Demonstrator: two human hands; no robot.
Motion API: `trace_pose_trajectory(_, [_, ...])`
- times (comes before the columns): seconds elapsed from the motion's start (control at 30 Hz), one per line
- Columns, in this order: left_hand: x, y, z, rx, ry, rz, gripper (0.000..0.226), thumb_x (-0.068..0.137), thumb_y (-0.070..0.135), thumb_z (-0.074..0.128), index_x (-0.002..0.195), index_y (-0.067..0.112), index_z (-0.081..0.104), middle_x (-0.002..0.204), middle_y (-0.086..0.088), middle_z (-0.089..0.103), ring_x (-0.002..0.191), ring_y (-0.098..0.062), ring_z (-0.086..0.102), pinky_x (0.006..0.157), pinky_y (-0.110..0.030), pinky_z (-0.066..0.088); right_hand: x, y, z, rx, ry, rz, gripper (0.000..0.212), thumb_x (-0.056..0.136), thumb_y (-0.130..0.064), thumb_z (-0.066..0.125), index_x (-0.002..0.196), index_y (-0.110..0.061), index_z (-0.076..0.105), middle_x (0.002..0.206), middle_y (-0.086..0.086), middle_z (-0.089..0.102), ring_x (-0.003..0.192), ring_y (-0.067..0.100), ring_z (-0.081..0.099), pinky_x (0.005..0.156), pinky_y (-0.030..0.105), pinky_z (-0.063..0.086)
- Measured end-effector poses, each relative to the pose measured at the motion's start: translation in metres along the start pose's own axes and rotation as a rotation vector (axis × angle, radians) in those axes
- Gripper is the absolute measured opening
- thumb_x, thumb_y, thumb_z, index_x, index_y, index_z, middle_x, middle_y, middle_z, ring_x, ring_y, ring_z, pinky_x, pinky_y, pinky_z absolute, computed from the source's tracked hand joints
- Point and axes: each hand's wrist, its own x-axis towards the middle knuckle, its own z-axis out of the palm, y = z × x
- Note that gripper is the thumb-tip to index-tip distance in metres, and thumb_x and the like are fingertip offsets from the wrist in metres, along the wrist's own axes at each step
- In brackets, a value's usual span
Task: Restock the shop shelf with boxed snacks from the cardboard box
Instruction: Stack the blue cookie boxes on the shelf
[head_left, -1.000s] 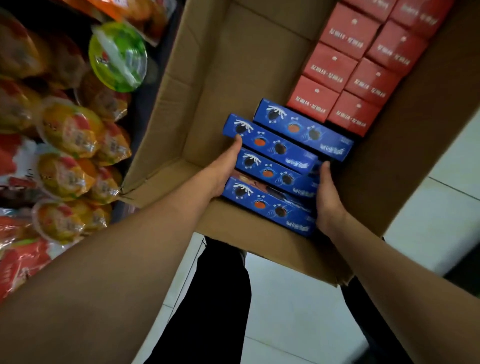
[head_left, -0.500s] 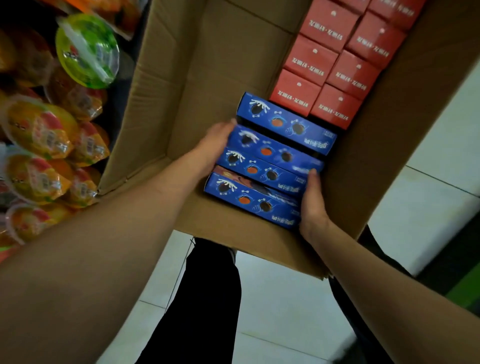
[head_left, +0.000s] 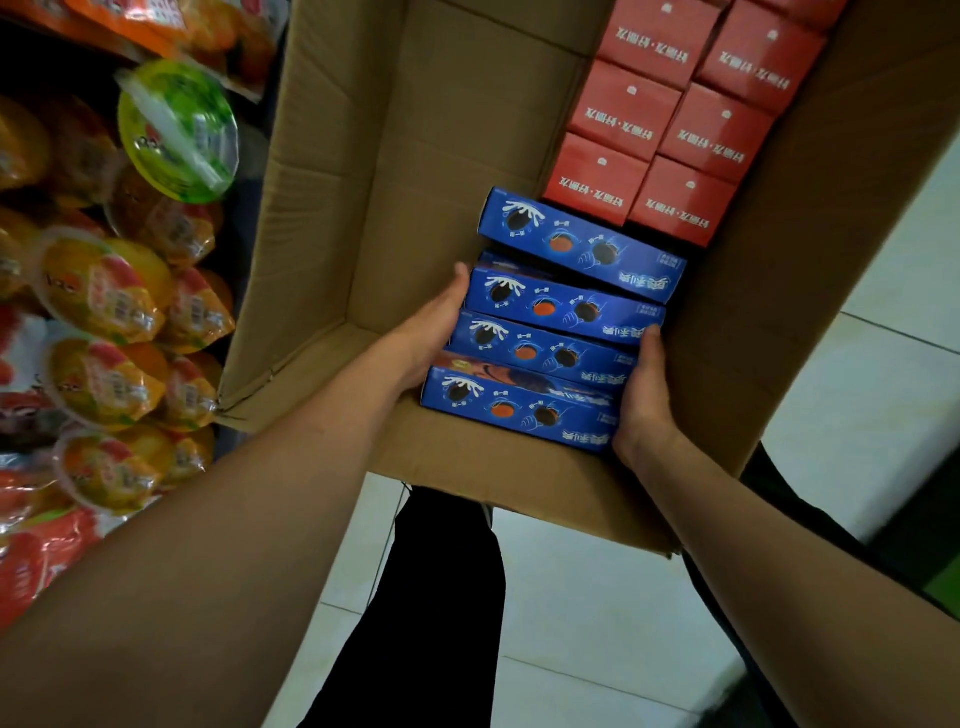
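both hands now squeeze three blue boxes (head_left: 545, 353) tighter, left hand (head_left: 431, 332) sliding further along, right hand (head_left: 641, 395) wrapping the end.

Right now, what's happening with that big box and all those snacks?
A person is restocking a shop shelf. Their left hand and right hand press against opposite ends of a group of long blue snack boxes inside the open brown cardboard box. Small red boxes sit packed at the far end. Colourful jelly cups fill the shelf on the left.
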Motion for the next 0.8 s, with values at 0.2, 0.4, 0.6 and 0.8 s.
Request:
trace_pose_trajectory(0.2, [0.004, -0.002, 0.001, -0.002, 0.0, -0.005, 0.063, 0.09, 0.075, 0.031, 0.128, 0.03, 0.055, 0.105, -0.004, 0.076, 0.095, -0.024, 0.074, 0.068, -0.034, 0.06, 0.005, -0.003, -0.002, 0.01, -0.016, 0.047, 0.062, 0.087, -0.076, 0.042, 0.134, -0.037, 0.053, 0.119, 0.0, 0.071, 0.103, 0.025, 0.07, 0.096, 0.052, 0.051])
trace_pose_trajectory(0.4, [0.007, -0.003, 0.0, -0.031, -0.026, -0.004, 0.069, 0.089, 0.077, 0.034, 0.137, 0.03, 0.048, 0.115, -0.008, 0.073, 0.103, -0.03, 0.071, 0.084, -0.044, 0.058, 0.009, -0.002, -0.004, -0.017, -0.063, 0.056, 0.065, 0.086, -0.077, 0.042, 0.137, -0.037, 0.05, 0.12, 0.0, 0.07, 0.104, 0.025, 0.07, 0.097, 0.053, 0.051])
trace_pose_trajectory(0.6, [-0.012, -0.003, -0.001, -0.16, -0.03, 0.021, 0.07, 0.093, 0.07, 0.034, 0.143, 0.022, 0.044, 0.125, -0.015, 0.067, 0.112, -0.035, 0.066, 0.097, -0.054, 0.051, -0.007, -0.002, -0.003, -0.045, -0.101, 0.018, 0.06, 0.091, -0.071, 0.041, 0.138, -0.034, 0.049, 0.122, -0.001, 0.069, 0.105, 0.023, 0.07, 0.095, 0.051, 0.053])
trace_pose_trajectory(0.8, [-0.069, 0.015, -0.003, -0.211, 0.028, -0.021, 0.075, 0.089, 0.072, 0.04, 0.144, 0.021, 0.043, 0.128, -0.015, 0.065, 0.113, -0.037, 0.065, 0.093, -0.054, 0.053, -0.059, -0.026, 0.004, -0.033, -0.177, 0.016, 0.046, 0.097, -0.061, 0.041, 0.133, -0.035, 0.051, 0.116, 0.0, 0.072, 0.098, 0.023, 0.073, 0.076, 0.045, 0.061])
